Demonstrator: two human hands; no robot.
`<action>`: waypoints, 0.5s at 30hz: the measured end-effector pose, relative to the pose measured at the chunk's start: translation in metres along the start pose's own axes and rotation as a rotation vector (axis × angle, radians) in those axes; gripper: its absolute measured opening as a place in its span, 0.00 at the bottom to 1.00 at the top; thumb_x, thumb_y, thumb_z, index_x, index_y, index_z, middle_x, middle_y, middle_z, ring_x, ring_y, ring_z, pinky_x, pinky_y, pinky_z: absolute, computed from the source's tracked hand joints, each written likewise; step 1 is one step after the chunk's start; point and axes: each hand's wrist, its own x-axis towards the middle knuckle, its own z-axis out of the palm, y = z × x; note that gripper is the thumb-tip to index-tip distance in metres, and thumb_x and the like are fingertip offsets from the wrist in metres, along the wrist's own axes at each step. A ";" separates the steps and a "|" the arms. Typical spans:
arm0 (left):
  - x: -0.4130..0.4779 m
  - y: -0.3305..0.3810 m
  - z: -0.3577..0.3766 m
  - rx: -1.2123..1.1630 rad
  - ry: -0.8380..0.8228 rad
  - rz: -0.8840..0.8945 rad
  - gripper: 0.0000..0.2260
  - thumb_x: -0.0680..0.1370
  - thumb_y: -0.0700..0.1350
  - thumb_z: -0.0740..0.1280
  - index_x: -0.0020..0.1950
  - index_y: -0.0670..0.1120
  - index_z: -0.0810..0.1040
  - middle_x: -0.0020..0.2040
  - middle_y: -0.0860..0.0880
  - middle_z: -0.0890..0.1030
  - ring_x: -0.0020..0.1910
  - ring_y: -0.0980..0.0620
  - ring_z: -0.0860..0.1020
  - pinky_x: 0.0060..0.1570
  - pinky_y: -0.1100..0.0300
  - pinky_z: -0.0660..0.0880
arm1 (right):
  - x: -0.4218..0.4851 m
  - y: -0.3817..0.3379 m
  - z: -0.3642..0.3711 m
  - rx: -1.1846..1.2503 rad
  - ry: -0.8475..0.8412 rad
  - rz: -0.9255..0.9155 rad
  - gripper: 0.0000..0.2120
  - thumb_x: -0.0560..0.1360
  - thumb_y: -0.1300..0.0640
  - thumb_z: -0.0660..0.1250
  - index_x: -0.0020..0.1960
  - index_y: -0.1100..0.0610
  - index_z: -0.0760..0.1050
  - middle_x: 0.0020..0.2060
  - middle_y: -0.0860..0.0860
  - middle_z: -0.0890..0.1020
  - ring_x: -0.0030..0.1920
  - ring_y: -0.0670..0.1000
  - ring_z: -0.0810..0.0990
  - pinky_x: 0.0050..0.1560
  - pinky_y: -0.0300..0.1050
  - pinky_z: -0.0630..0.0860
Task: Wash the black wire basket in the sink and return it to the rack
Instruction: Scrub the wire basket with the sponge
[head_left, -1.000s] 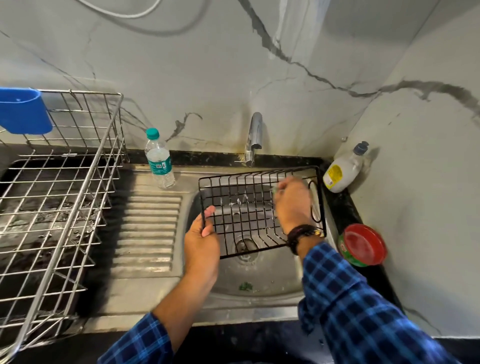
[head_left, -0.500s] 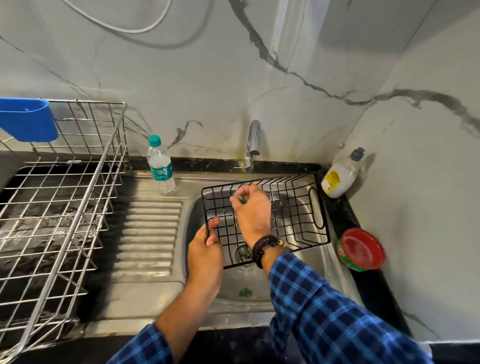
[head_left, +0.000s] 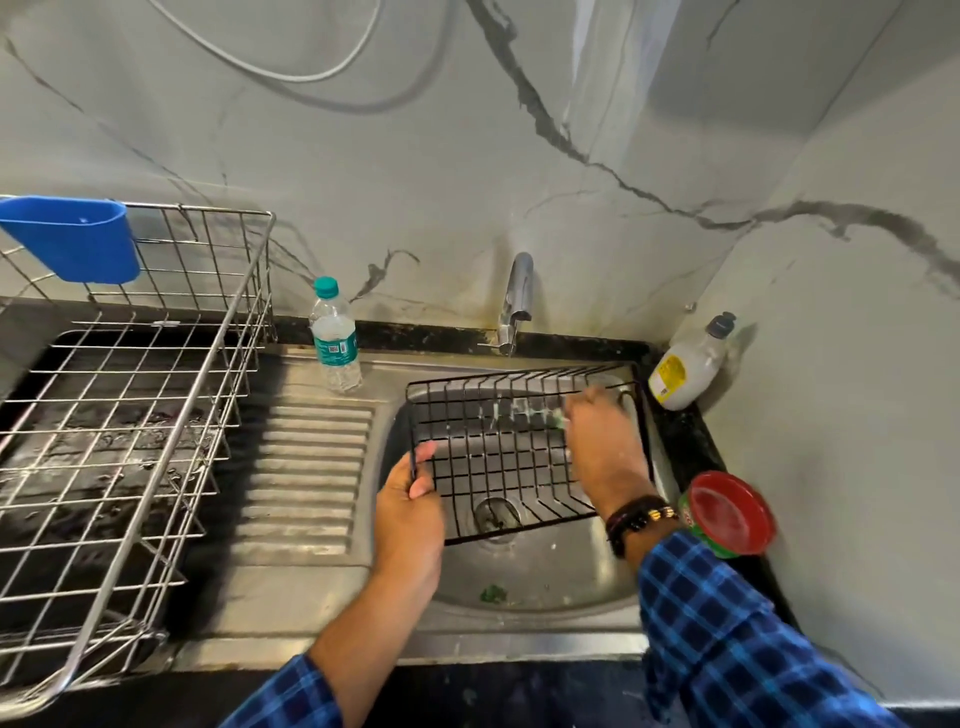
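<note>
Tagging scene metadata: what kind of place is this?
Likely a home kitchen counter: steel sink with tap, wire dish rack beside it, soap bottle in the corner.

Blue plaid sleeves (head_left: 727, 639), dark beaded bracelet (head_left: 636, 519) on right wrist.

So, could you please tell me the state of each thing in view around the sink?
black wire basket, tilted over the sink, suds on wires
left hand, gripping its left edge
right hand, pressing a green scrubber on its wires
tap, no stream visible
water bottle, upright, capped
dish soap bottle, tilted, capped
red-lidded container, lid on
</note>
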 end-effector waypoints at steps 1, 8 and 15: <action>0.002 0.001 -0.002 -0.005 0.000 -0.010 0.25 0.75 0.26 0.54 0.48 0.55 0.81 0.65 0.50 0.80 0.59 0.39 0.76 0.54 0.53 0.72 | 0.000 0.006 -0.004 -0.089 -0.037 0.009 0.16 0.77 0.65 0.66 0.63 0.58 0.74 0.61 0.55 0.76 0.59 0.53 0.76 0.61 0.44 0.74; 0.007 0.015 0.000 -0.037 0.000 0.089 0.27 0.76 0.25 0.52 0.50 0.56 0.79 0.64 0.50 0.78 0.46 0.60 0.75 0.40 0.63 0.65 | -0.014 -0.010 0.000 -0.263 -0.357 0.089 0.11 0.77 0.64 0.67 0.59 0.59 0.79 0.54 0.56 0.82 0.55 0.56 0.82 0.55 0.48 0.79; 0.009 0.010 -0.002 -0.022 0.031 0.150 0.27 0.76 0.25 0.52 0.47 0.54 0.79 0.67 0.38 0.75 0.42 0.66 0.75 0.38 0.74 0.68 | -0.011 -0.013 -0.013 -0.105 -0.392 0.143 0.11 0.79 0.63 0.66 0.61 0.60 0.79 0.58 0.58 0.82 0.60 0.58 0.80 0.59 0.48 0.77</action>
